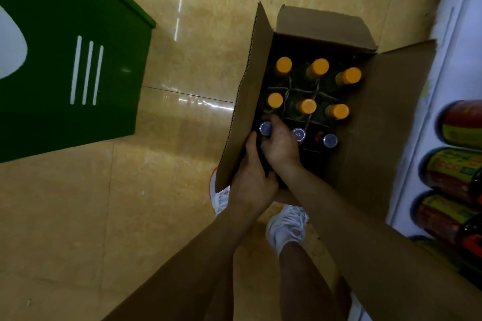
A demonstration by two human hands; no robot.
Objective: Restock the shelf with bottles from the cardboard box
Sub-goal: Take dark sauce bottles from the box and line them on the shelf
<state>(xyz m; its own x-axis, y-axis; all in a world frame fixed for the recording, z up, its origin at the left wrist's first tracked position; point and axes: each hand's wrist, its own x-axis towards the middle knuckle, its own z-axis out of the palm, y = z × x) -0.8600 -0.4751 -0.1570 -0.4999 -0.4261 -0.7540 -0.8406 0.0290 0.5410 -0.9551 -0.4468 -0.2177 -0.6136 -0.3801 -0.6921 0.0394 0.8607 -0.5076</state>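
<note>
View from above of an open cardboard box [370, 122] on a tan tiled floor [78, 203], its flaps folded outward. Inside, cardboard dividers hold six bottles with orange caps [306, 106] and, nearer the person, three dark bottles with clear caps. The right hand [280, 142] reaches into the box, fingers curled around the leftmost dark bottle [265, 128]. The left hand [254, 180] grips the box's near left corner, thumb over the edge. White shelving [440, 101] with red-and-yellow labelled bottles [461, 125] stands just right of the box.
</note>
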